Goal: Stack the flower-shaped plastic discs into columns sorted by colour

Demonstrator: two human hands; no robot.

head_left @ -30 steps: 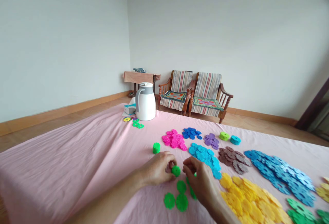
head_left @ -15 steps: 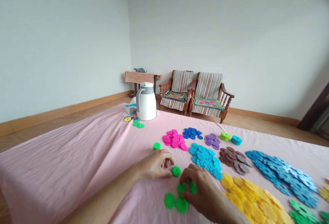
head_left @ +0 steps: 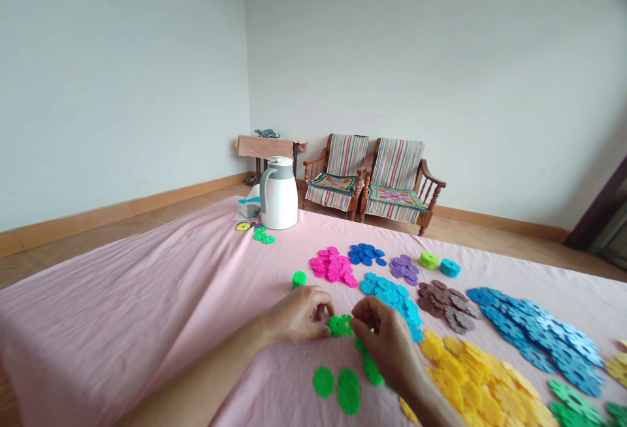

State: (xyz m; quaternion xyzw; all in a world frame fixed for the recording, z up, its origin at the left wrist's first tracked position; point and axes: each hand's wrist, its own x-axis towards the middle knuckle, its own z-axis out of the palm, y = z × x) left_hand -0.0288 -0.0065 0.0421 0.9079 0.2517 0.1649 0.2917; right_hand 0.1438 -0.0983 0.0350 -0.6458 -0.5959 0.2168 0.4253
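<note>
My left hand [head_left: 302, 315] rests on the cloth with curled fingers, its thumb and fingertips against the left side of a small stack of green snowflake discs [head_left: 334, 327]. From the right, my right hand [head_left: 385, 330] pinches a green snowflake disc [head_left: 347, 324] at the stack's top edge. Below the hands lie a single green disc [head_left: 323, 382] and some overlapping green discs [head_left: 349, 391]. More green discs [head_left: 372, 369] are partly hidden under my right hand. Another green stack [head_left: 298, 279] stands just behind my left hand.
Piles of pink [head_left: 333, 266], light blue [head_left: 392, 300], brown [head_left: 447, 305], yellow [head_left: 482, 381] and blue discs [head_left: 543, 335] spread across the pink tablecloth [head_left: 186, 309]. A white jug [head_left: 280, 202] stands at the back beside a tissue box [head_left: 249, 207]. Two wooden chairs [head_left: 396, 179] are beyond the table.
My right hand has moved up and left from the loose green discs to the stack, carrying one disc. My left hand has stayed beside the stack.
</note>
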